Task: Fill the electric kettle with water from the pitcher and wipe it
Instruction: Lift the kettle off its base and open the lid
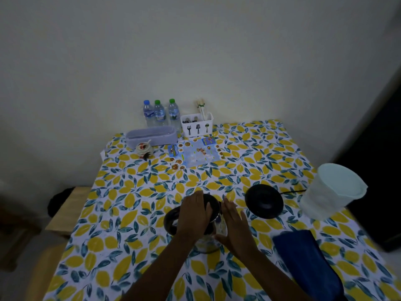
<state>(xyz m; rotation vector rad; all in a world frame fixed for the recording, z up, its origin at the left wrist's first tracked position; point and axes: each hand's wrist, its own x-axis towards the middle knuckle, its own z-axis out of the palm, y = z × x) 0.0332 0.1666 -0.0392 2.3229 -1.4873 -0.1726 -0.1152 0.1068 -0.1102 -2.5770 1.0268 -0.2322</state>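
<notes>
The electric kettle (172, 221), steel with a dark top, stands on the table's near middle, off its base. My left hand (195, 213) lies over the kettle's top with fingers curled on the lid. Pressed against the kettle's right side is my right hand (233, 227), fingers straight and thumb around the front. The black round kettle base (263, 202) sits just to the right, its cord running right. A translucent white pitcher (332, 192) with a pale lid stands at the right edge. A folded dark blue cloth (308, 263) lies at the near right.
The table wears a lemon-print cloth (130, 213). At the back stand three water bottles (160, 114), a white cutlery caddy (196, 126), a lilac box (152, 136), a small jar (144, 148) and a printed leaflet (195, 155). A wooden stool (69, 209) is left of the table.
</notes>
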